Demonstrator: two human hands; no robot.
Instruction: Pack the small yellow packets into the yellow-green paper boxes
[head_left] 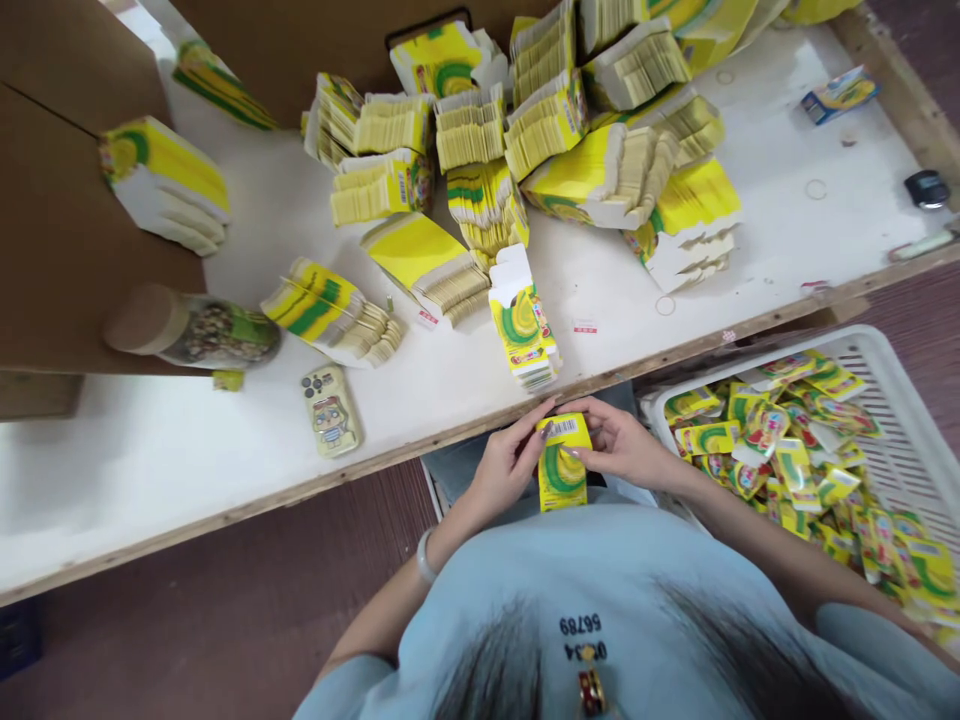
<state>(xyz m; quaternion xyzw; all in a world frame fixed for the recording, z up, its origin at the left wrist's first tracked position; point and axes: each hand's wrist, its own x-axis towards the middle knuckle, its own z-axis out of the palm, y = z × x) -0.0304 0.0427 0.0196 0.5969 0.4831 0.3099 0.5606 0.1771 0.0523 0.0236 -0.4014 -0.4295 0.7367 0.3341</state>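
Note:
Both my hands hold one small yellow and green carton [562, 462] just below the front edge of the white table [187, 460]. My left hand [512, 461] grips its left side and my right hand [616, 443] grips its right side, with the barcoded top flap facing up. A short stack of flat cartons [523, 322] stands on the table just above my hands. Many bundles of flat yellow cartons [555, 130] are piled across the table's middle and back.
A white plastic basket [900, 400] at my right holds several folded cartons and sachets. A phone [331, 409] lies on the table at the left front, beside a lying jar [196, 330]. Brown cardboard [52, 180] covers the left. A black object [927, 187] sits at the far right.

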